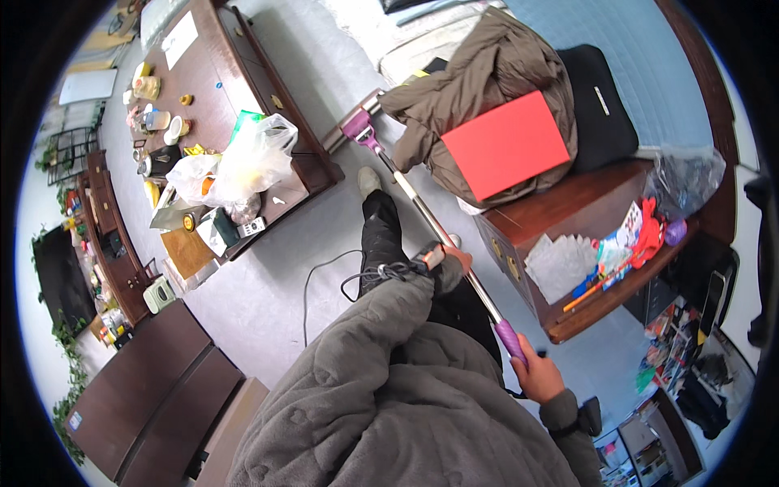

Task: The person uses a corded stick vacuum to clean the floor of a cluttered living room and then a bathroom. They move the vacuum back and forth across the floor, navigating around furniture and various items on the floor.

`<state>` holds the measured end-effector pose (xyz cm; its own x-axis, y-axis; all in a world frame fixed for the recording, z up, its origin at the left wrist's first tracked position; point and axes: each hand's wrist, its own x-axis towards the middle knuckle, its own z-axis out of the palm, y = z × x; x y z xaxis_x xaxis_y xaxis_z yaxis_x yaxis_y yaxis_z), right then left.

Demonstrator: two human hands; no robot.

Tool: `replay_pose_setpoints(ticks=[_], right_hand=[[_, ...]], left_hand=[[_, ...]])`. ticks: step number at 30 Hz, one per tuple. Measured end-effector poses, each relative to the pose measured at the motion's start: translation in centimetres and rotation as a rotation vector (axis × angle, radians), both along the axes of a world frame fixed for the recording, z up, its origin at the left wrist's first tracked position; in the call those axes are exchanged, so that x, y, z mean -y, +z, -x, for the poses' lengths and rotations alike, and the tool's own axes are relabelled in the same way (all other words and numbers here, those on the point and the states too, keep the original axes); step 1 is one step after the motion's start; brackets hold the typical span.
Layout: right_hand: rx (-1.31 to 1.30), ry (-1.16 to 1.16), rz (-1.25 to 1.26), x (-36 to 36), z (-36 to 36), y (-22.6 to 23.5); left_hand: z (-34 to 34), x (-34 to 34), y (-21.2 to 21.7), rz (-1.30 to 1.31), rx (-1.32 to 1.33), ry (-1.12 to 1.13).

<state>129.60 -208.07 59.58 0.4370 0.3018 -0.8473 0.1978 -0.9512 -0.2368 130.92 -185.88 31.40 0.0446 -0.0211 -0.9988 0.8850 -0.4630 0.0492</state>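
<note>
A mop [420, 209] with a silvery pole slants across the middle of the view. Its purple and metal head [358, 125] rests on the grey floor between the dark wooden table and the couch. Around the middle of the pole is my left hand [457, 261], closed. Lower down, my right hand [539, 373] wraps the purple grip [510, 338] at the near end. My left shoe [370, 182] stands just short of the mop head, and the other foot is mostly hidden behind my left hand.
The table [207, 73] at left bears plastic bags [243, 162], cups and jars. At right, a brown jacket [503, 73] and red folder [507, 146] lie on the couch, beside a wooden cabinet [560, 199] with papers and a bag. A grey cable [308, 284] trails over the floor.
</note>
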Motion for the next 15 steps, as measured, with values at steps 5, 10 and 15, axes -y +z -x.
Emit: replay_pose_setpoints(ticks=[5,10,15], right_hand=[[-0.035,-0.062,0.067,7.1,3.6,5.9],[-0.084,-0.094,0.128,10.0,5.5,10.9],[0.085,-0.037,0.195,9.6,6.9,10.4]], left_hand=[[4.0,7.9,3.0,0.31,0.084,-0.212],[6.8,12.3,8.1,0.431,-0.14,-0.042],[9.5,10.9,6.6,0.534,-0.032,0.795]])
